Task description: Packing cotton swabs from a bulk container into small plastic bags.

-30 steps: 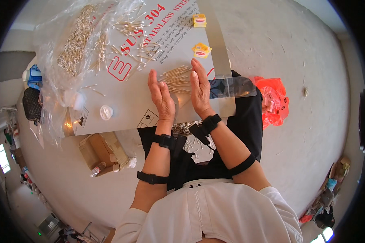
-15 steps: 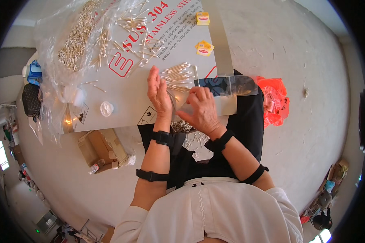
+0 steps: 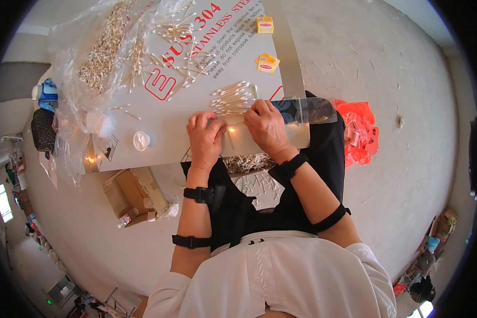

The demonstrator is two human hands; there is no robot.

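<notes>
A loose heap of cotton swabs (image 3: 231, 98) lies on the sheet-covered table in front of me, most sticks pointing sideways. At the heap's near left edge, my left hand (image 3: 205, 139) has its fingers curled and its thumb drawn in to them. To the right of the heap, my right hand (image 3: 268, 127) is closed with its fingertips pinched together. Whatever either hand's fingertips hold is hidden or too small to make out. Beyond the right fingers lies a dark patterned flat piece (image 3: 288, 110) with a clear plastic sleeve (image 3: 320, 110) at its right end.
A clear bag of swabs (image 3: 103, 58) fills the table's far left, with scattered swabs (image 3: 177, 33) beside it. A small white round tub (image 3: 141, 140) and yellow packets (image 3: 267, 63) stand apart. Below the edge are a box of swabs (image 3: 249, 162), a cardboard box (image 3: 130, 195) and a red bag (image 3: 356, 130).
My left hand has come down from its upright, stretched pose and curled its fingers. The right hand has shifted slightly up and right, its spread thumb and fingers now drawn together.
</notes>
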